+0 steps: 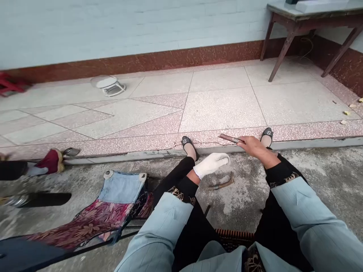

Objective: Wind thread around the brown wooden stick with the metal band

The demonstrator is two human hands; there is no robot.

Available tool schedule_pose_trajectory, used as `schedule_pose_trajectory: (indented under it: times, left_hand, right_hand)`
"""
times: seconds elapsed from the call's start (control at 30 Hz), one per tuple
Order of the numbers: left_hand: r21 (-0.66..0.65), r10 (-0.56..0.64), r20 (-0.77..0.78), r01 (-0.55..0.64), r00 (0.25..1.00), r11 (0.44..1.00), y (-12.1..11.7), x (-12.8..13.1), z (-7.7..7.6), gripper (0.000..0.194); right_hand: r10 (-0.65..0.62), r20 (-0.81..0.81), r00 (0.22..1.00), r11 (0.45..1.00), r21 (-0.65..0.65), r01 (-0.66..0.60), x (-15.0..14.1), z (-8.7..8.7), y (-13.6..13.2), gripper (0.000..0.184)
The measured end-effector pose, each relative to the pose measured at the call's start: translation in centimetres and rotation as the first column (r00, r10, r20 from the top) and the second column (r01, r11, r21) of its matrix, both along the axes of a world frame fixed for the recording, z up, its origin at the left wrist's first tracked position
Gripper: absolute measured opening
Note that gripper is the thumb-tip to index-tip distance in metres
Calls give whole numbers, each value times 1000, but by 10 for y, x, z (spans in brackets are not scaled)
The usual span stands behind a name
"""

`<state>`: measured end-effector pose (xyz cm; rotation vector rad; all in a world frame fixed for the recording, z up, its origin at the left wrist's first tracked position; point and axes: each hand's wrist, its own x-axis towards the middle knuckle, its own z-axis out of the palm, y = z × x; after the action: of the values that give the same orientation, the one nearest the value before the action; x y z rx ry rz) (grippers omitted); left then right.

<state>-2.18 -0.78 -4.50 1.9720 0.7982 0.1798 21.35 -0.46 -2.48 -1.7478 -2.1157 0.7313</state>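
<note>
My left hand (212,165) wears a white knitted glove. Its fingers are curled together above the concrete between my knees; whether anything is inside them is hidden. Bare and closed, my right hand (253,146) grips one end of a narrow reddish-brown stick-like tool (229,138) with a greyish band near the fingers. The tool points left, over the step edge; its exact kind does not show. Below the gloved hand, a curved brown wooden piece (224,184) with a wrapped, thinner end lies on the ground, touched by neither hand.
A folding chair (119,192) with denim and floral fabric stands at my left. Beyond it is another person's red shoe (51,161). A raised tiled step (221,109) runs ahead, bearing a low white stool (110,86) and a wooden table (295,19) at the back right.
</note>
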Motion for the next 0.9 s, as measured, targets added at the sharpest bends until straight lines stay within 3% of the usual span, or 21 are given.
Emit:
schedule_pose_trajectory:
  times: [0.1, 0.17, 0.23, 0.37, 0.5, 0.6, 0.7, 0.8, 0.9]
  left_hand:
    - [110, -22, -60, 28, 998, 993, -3, -3, 0, 38]
    - [150, -13, -76, 24, 997, 988, -3, -4, -1, 37]
    - [153, 15, -85, -2, 996, 988, -1, -5, -3, 36]
    - [186, 54, -27, -48, 998, 981, 9, -6, -7, 34]
    - [163, 63, 34, -67, 997, 984, 19, -7, -13, 31]
    - [88, 86, 45, -90, 995, 992, 20, -6, -22, 31]
    - [-44, 140, 72, -137, 988, 990, 10, -1, -31, 36]
    - [-163, 8, 48, 0, 999, 987, -6, 5, -36, 39]
    - [-70, -106, -4, 105, 994, 992, -15, 7, -36, 37]
  right_hand:
    - [77, 257, 963, 996, -57, -64, 2, -14, -11, 29]
    - [152, 347, 925, 987, -107, -122, 2, -17, -19, 29]
    - [308, 354, 883, 948, -196, -252, 1, -16, -23, 27]
    - [507, 178, 844, 835, -344, -429, -6, -13, -23, 22]
    - [544, -196, 816, 749, -326, -577, -7, -11, -23, 25]
    - [464, -356, 811, 807, -207, -553, -4, -7, -25, 32]
    - [328, -382, 864, 920, -78, -384, -2, -6, -27, 37]
    - [220, -241, 945, 975, 21, -221, -3, -9, -26, 32]
    - [127, 34, 991, 991, 45, -129, -1, -14, -23, 25]
